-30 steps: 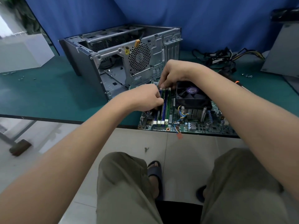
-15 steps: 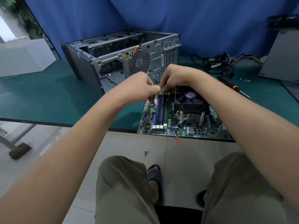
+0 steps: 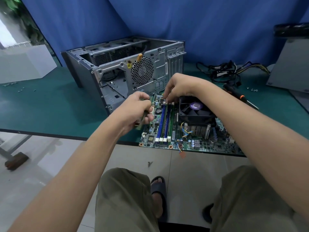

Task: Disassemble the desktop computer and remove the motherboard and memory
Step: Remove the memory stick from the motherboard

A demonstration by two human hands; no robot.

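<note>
The green motherboard lies flat at the front edge of the green table, with its black CPU fan on top. My left hand grips a green memory stick, lifted clear and just left of the blue memory slots. My right hand reaches down from above. Its fingertips touch the white latches at the far end of the slots. A dark stick seems to sit between the blue slots. The open grey computer case stands behind the board.
An orange-and-black screwdriver lies right of the board. Farther back are a tangle of black cables and a few loose screws. A grey panel leans at the far right. A white box stands far left.
My left hand has pulled the memory stick out of its slot and carried it left and toward me. My right hand has stayed at the far end of the slots.
</note>
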